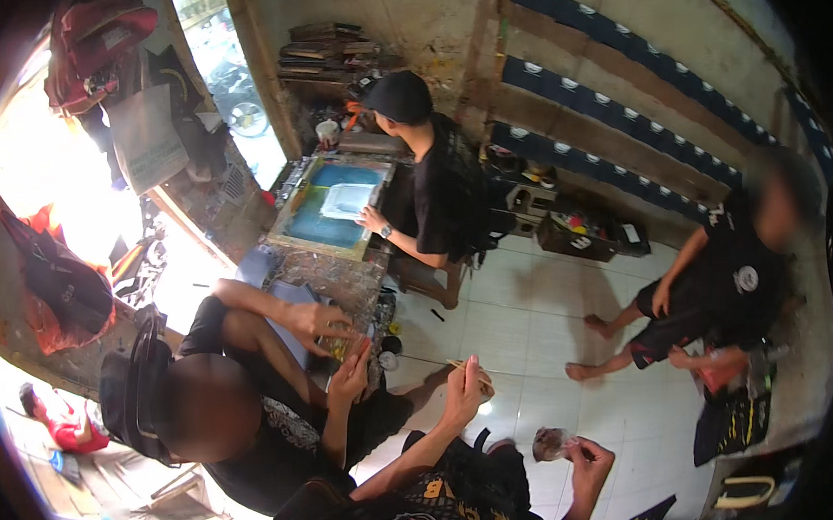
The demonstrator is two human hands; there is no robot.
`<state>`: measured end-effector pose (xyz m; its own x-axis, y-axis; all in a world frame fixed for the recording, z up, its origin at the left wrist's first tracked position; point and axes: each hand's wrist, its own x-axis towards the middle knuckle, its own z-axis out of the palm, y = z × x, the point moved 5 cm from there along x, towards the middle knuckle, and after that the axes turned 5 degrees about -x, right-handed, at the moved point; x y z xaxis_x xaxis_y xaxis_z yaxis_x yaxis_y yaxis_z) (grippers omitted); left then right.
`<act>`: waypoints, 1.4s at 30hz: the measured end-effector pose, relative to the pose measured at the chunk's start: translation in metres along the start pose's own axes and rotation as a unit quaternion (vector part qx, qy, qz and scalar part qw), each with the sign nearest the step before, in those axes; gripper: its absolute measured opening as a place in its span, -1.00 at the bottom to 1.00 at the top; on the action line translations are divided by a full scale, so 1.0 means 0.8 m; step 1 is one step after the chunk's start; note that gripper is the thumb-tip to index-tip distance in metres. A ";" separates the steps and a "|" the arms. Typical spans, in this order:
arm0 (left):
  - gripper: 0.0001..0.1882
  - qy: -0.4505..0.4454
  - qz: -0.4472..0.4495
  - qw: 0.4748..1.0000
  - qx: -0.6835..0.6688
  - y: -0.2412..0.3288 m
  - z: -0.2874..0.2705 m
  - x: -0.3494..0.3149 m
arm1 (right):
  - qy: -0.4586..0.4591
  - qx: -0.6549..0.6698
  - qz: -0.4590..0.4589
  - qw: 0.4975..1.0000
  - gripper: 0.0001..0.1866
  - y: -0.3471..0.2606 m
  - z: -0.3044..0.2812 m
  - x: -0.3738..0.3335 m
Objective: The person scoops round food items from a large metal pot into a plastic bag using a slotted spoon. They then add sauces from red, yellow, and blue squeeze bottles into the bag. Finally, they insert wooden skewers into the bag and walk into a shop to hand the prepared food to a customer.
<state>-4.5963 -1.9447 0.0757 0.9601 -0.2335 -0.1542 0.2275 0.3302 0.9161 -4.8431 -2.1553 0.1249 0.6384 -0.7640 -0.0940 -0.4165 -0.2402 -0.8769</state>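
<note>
My left hand (461, 395) is raised in front of me, its fingers closed round thin light-coloured sticks (457, 363). A small brownish piece (486, 388) shows beside its fingers; I cannot make out what it is. Lower and to the right, my right hand (588, 461) pinches the edge of a small clear plastic bag (552, 444) with dark contents. The two hands are well apart, both above the tiled floor.
At my left a seated person in a black cap (134, 393) handles something small. Beyond, another works at a screen-printing frame (318, 246) on a cluttered bench (343, 280). A third person (733, 274) stands at the right. Dark printed cloth strips (595, 94) line the wall.
</note>
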 end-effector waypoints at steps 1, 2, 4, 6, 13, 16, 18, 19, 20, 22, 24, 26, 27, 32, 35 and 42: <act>-0.40 0.028 0.019 0.997 0.063 0.004 -0.003 0.033 | -0.028 -0.005 0.001 1.000 -0.82 -0.015 0.006 0.041; -0.40 0.056 0.038 0.995 0.076 0.005 -0.012 0.060 | -0.058 -0.011 0.002 0.998 -0.82 -0.034 0.015 0.080; -0.39 0.103 0.078 0.987 0.097 0.000 -0.015 0.116 | -0.085 0.013 -0.007 0.996 -0.83 -0.040 0.033 0.157; -0.41 0.153 0.068 0.977 0.130 -0.011 -0.025 0.165 | -0.117 -0.007 -0.022 0.993 -0.84 -0.045 0.048 0.233; -0.44 0.299 0.054 0.932 0.200 0.011 0.026 0.303 | -0.245 -0.078 -0.140 0.956 -0.85 -0.102 0.120 0.523; -0.38 0.303 0.117 0.941 0.092 0.062 0.098 0.373 | -0.247 -0.043 -0.133 0.959 -0.85 -0.158 0.140 0.636; -0.33 0.295 0.109 0.945 0.089 0.071 0.140 0.413 | -0.268 -0.052 -0.086 0.958 -0.84 -0.168 0.149 0.695; -0.33 0.279 0.126 0.948 0.090 0.076 0.166 0.450 | -0.265 -0.010 -0.089 0.960 -0.83 -0.179 0.160 0.738; -0.32 0.264 0.145 0.949 0.091 0.082 0.187 0.483 | -0.256 -0.008 -0.104 0.961 -0.83 -0.183 0.163 0.766; -0.29 0.228 0.128 0.963 0.069 0.086 0.227 0.553 | -0.239 -0.006 -0.147 0.960 -0.83 -0.187 0.172 0.820; -0.28 0.251 0.066 0.963 0.071 0.084 0.260 0.626 | -0.241 -0.001 -0.112 0.964 -0.85 -0.183 0.187 0.873; -0.28 0.268 0.071 0.960 0.043 0.089 0.281 0.694 | -0.251 -0.006 -0.048 0.967 -0.86 -0.196 0.198 0.924; -0.27 0.271 0.086 0.958 0.021 0.096 0.291 0.738 | -0.251 -0.002 -0.017 0.968 -0.88 -0.195 0.200 0.945; -0.31 0.355 0.167 0.910 -0.133 0.136 0.308 0.957 | -0.269 -0.017 -0.077 0.960 -0.90 -0.188 0.244 1.064; -0.32 0.421 0.258 0.862 -0.120 0.124 0.259 1.101 | -0.301 -0.011 -0.009 0.954 -0.94 -0.244 0.280 1.119; -0.31 0.643 0.134 0.753 -0.021 -0.025 0.053 1.366 | -0.302 -0.066 0.017 0.951 -0.85 -0.279 0.351 1.260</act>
<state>-3.5586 -2.2451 -0.0959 0.3291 0.9180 -0.2214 -0.0244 0.2426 0.9698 -3.9251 -2.7033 0.0934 0.8619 -0.2980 -0.4102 -0.4956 -0.3246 -0.8056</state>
